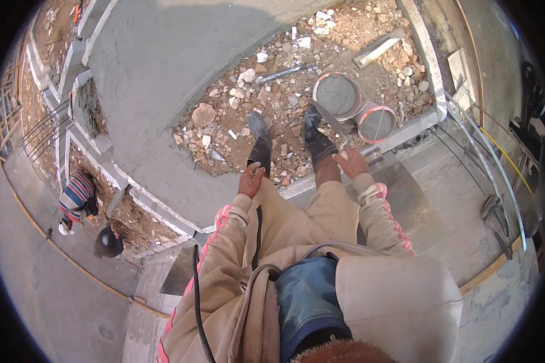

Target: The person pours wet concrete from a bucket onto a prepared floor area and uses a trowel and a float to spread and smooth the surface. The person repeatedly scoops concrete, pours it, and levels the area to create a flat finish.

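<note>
My right hand (352,162) is closed around the handle of a trowel (330,119), whose blade reaches up and left beside the buckets. One bucket (337,94) holds grey wet mortar, and a second bucket (377,124) with a wire handle, also with grey mortar inside, touches it. My left hand (251,179) is over my left knee, fingers curled; whether it holds anything small cannot be told. Both my boots (260,136) stand on rubble (272,97) of broken brick and stone. Smooth grey wet concrete (154,81) borders the rubble on the left.
A metal bar (284,73) and a wooden board piece (378,47) lie on the rubble. Low concrete edging (424,54) runs along the right. At the left, one person in a striped top (77,195) and another with a dark head covering (109,242) are by a trench. Rebar (45,131) sticks out nearby.
</note>
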### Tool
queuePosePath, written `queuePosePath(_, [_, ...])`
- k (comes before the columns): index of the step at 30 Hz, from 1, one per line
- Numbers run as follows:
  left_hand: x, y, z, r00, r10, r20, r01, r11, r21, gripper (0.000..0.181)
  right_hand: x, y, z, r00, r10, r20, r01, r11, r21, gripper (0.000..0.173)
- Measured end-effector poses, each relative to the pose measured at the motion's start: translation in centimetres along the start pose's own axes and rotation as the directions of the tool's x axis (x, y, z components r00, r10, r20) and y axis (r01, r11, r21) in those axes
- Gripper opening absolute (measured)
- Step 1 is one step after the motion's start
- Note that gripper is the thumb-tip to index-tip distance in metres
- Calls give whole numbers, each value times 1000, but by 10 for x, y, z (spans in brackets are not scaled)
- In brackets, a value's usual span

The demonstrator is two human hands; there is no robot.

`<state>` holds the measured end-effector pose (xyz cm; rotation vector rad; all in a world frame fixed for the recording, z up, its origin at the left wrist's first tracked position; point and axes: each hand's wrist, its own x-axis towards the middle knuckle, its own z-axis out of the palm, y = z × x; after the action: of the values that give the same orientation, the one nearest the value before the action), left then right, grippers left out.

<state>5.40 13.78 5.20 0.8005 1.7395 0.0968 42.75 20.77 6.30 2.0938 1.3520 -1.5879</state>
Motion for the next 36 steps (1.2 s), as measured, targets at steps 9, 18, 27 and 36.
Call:
queuePosePath(9, [27, 34, -100, 1000, 18, 14, -16, 991, -133, 35, -88, 38, -30, 968, 129, -214, -94, 982, 166, 69])
queuePosePath(18, [16, 208, -100, 988, 154, 25, -151, 984, -92, 28, -107, 182, -22, 926, 306, -221, -234, 925, 299, 65])
queuePosePath(27, [40, 358, -51, 940, 269, 210, -314, 922, 227, 34, -111, 218, -21, 753, 523, -399, -121, 706, 698, 61])
queuePosePath(36, [149, 493, 15, 893, 141, 427, -389, 720, 575, 38, -93, 135, -148, 698, 704, -133, 260, -76, 963, 37])
